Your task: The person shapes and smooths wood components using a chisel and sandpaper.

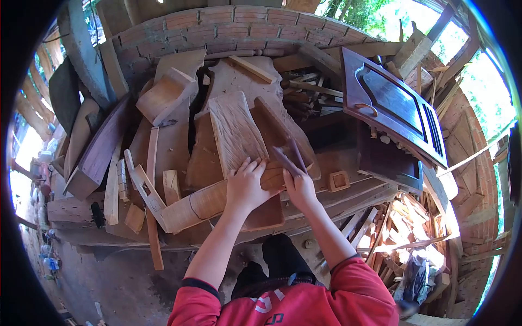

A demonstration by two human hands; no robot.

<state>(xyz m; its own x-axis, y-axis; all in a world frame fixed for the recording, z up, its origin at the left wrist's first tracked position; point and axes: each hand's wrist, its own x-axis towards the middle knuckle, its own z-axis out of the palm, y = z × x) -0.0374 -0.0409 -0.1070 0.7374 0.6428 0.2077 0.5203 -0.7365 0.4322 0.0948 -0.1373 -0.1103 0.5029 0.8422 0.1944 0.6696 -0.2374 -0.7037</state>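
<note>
My left hand (pixel 249 183) lies across a long, slightly curved wooden plank (pixel 198 205), its fingers over the far edge and its thumb stretched to the right, holding it. At the plank's left end a slotted wooden piece (pixel 148 188) sticks up at an angle. Close by, my right hand (pixel 299 187) is closed around a dark, V-shaped tool (pixel 287 157), resembling a carpenter's square, near the plank's right end. Just beyond my fingers lies a pale board with a rippled surface (pixel 236 127). Part of the plank is hidden under my hands.
A small square wooden block (pixel 339 181) sits right of my right hand. At right a dark panelled door (pixel 397 103) leans over the bench. A box-like wooden piece (pixel 167 96) lies back left. Wood scraps (pixel 408 223) pile up at lower right; a brick wall (pixel 244 30) curves behind.
</note>
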